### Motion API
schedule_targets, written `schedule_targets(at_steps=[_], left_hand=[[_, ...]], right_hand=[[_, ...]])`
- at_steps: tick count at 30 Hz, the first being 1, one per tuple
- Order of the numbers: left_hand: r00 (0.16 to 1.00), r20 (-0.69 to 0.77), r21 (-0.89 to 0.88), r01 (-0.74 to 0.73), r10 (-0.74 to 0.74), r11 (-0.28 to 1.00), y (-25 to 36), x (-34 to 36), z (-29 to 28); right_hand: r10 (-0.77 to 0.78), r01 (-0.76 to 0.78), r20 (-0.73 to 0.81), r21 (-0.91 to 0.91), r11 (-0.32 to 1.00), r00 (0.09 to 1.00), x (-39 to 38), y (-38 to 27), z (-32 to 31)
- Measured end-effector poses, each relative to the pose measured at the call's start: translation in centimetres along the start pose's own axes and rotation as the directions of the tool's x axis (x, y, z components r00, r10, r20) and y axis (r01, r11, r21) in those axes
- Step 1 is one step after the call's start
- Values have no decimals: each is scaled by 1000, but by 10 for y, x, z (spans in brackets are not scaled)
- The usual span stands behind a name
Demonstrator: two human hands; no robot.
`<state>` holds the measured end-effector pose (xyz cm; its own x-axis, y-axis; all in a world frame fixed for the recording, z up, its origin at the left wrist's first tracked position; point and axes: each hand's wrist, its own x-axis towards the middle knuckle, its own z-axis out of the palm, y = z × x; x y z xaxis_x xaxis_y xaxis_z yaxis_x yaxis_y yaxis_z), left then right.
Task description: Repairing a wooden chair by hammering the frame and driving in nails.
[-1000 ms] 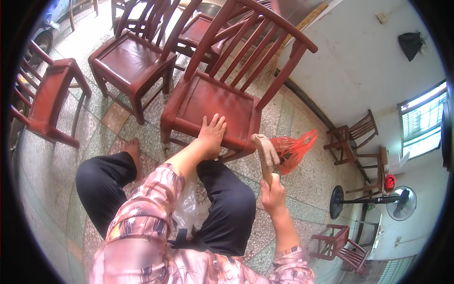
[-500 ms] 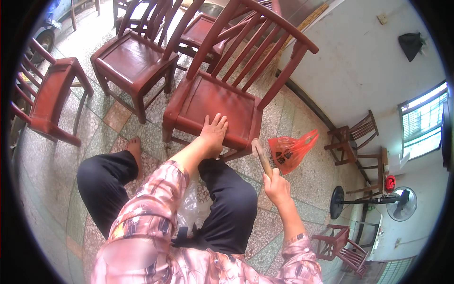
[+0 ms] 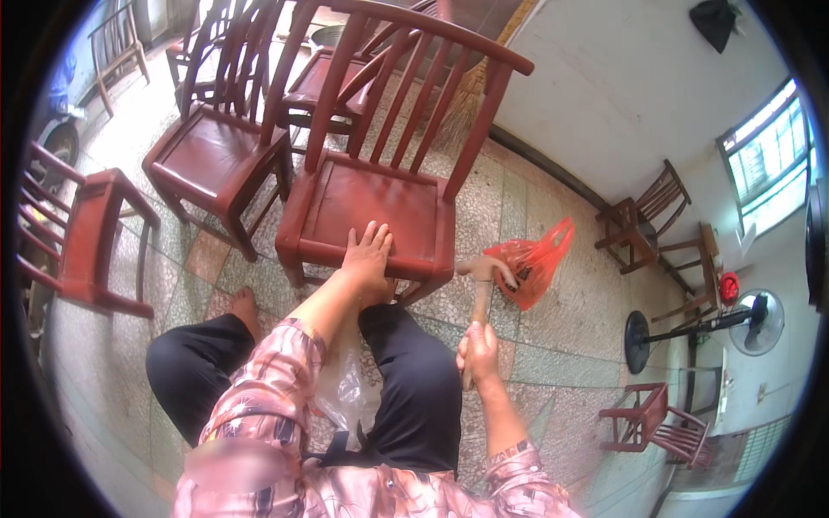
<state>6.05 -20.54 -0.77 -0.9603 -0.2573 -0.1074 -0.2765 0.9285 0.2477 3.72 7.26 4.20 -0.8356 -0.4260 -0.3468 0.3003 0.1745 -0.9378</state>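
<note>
A dark red wooden chair (image 3: 371,207) with a slatted back stands right in front of me. My left hand (image 3: 369,257) lies on the front edge of its seat, fingers stretched out and palm down. In my right hand (image 3: 479,350) is a claw hammer (image 3: 482,298), gripped by its wooden handle, head up, just right of the seat's front corner. Behind the hammer head sits a red plastic bag (image 3: 542,276) on the floor; its contents cannot be made out. Clear plastic (image 3: 350,393) lies between my legs.
More red chairs stand at the left (image 3: 91,233) and behind left (image 3: 216,155). A straw broom (image 3: 458,112) leans by the wall. To the right are a standing fan (image 3: 753,324), a low chair (image 3: 639,416) and another chair (image 3: 635,220) near the window.
The hammer has swung from tilted leftward to nearly upright, its head turned broadside. My right hand is slightly lower and further left. My left hand stays on the seat; the view has shifted.
</note>
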Motion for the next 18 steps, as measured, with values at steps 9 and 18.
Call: schedule_targets(at_steps=[9,18], left_hand=[[999,13,65,-31,30,997,-10,6,9],[999,33,49,-21,19,999,-7,12,9]], right_hand=[[-382,382,-5,36,924,924,-26,-27,8],[-136,133,-58,-62,989,989,0,-4,1]])
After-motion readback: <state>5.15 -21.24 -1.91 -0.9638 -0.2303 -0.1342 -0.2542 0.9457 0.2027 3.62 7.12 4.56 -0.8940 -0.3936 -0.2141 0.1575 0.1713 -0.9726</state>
